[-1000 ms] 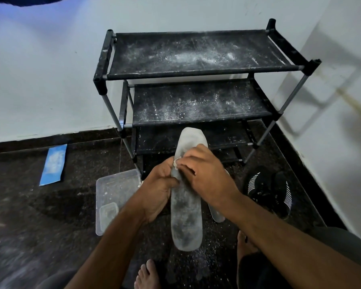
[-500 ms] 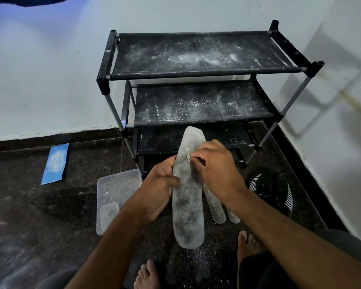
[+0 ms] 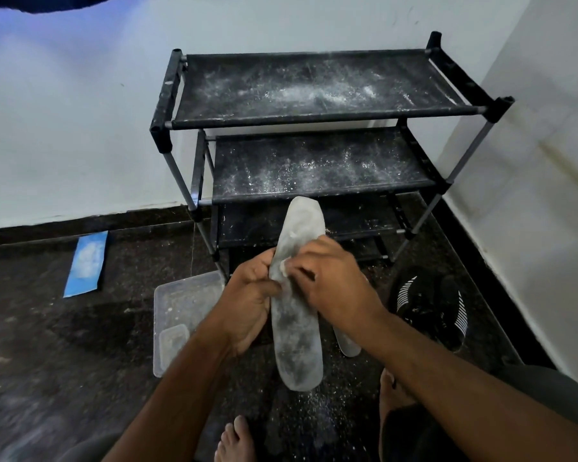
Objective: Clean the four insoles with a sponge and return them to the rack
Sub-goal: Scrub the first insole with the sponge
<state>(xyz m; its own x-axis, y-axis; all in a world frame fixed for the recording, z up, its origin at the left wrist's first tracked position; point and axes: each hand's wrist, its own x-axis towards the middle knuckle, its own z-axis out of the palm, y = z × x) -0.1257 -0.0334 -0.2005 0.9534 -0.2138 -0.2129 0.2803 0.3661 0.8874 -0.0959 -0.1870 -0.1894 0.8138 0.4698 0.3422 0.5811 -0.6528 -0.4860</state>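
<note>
Sliding back down the insole [image 3: 294,331], your right hand [image 3: 331,288] is pinching a pale sponge [image 3: 283,269]; your left hand [image 3: 247,305] is gripping the long, dusty grey insole before the powder-flecked black rack [image 3: 314,118], beside a clear plastic tub [image 3: 181,305].

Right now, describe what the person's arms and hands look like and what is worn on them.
Both forearms are bare, with no sleeves in view. The left hand and the right hand wear no gloves, and no rings, watch or bracelet show. Both feet are bare too. Dark clothing shows at the bottom right edge.
</note>
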